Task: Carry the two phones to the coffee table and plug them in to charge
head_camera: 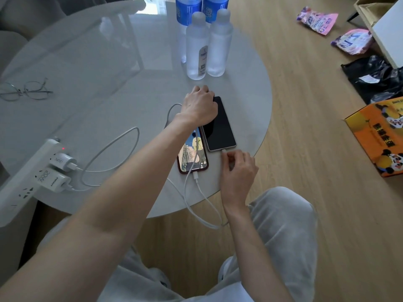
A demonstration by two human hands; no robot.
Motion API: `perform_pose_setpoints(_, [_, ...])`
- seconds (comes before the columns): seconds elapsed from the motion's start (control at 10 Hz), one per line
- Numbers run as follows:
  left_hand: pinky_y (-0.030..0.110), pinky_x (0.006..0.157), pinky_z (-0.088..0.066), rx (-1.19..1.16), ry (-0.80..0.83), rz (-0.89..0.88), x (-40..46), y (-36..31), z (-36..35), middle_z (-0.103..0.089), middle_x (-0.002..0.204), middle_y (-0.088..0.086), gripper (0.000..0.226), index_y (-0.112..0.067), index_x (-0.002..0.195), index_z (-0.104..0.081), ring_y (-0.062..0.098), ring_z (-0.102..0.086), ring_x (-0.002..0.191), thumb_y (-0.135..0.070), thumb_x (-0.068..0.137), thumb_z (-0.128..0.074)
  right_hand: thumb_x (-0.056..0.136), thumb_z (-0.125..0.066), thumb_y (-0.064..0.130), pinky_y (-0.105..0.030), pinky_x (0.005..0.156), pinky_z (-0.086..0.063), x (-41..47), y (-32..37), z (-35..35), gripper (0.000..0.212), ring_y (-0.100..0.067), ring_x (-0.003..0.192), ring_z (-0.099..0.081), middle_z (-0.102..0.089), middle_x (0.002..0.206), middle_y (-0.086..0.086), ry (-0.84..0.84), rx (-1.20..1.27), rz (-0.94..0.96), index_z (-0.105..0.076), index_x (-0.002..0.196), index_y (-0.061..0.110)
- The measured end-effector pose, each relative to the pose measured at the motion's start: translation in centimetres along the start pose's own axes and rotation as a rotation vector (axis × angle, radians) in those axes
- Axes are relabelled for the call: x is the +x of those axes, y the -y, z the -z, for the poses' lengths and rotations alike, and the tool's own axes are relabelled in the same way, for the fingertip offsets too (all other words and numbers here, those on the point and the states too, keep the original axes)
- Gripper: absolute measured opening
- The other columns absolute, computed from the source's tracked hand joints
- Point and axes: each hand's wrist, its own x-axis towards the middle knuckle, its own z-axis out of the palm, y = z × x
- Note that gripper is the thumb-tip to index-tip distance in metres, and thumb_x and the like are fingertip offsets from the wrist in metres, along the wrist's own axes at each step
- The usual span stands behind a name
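Two phones lie side by side near the front right edge of the round grey coffee table (91,118). The red-cased phone (193,152) has a lit screen, and a white cable (197,178) is plugged into its near end. The dark-screened phone (220,125) lies to its right. My left hand (199,105) presses on the far end of the dark phone. At that phone's near end, my right hand (238,168) pinches a second white cable's plug (224,151), which sits at the port. Both cables run to chargers (62,163) in a white power strip (24,182).
Several water bottles (197,46) stand at the table's far side, just beyond the phones. Glasses (26,91) lie on the left. On the wooden floor to the right are an orange box (379,134), a black bag (375,77) and snack packets (317,19).
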Motion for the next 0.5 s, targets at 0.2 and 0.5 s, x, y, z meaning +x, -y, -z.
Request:
perform_pose_setpoints(0.2, [0.041, 0.097, -0.041, 0.031, -0.031, -0.016, -0.45, -0.05, -0.26, -0.055, 0.128, 0.012, 0.039, -0.006, 0.123, -0.059, 0.031, -0.046, 0.122, -0.019, 0.091, -0.039, 0.097, -0.061, 0.029, -0.030, 0.076, -0.034, 0.26, -0.12, -0.03, 0.021, -0.022, 0.082, -0.055, -0.064, 0.084, -0.004, -0.019, 0.013, 0.006, -0.065, 0.089, 0.010])
perform_pose_setpoints(0.5, [0.041, 0.096, -0.041, 0.064, -0.036, -0.034, -1.05, 0.00, -0.24, -0.054, 0.130, 0.013, 0.040, -0.007, 0.121, -0.059, 0.032, -0.046, 0.123, -0.023, 0.091, -0.039, 0.094, -0.063, 0.031, -0.032, 0.078, -0.038, 0.68, -0.08, 0.36, 0.020, -0.022, 0.080, -0.057, -0.066, 0.083, -0.002, -0.030, -0.019, 0.029, -0.064, 0.087, 0.012])
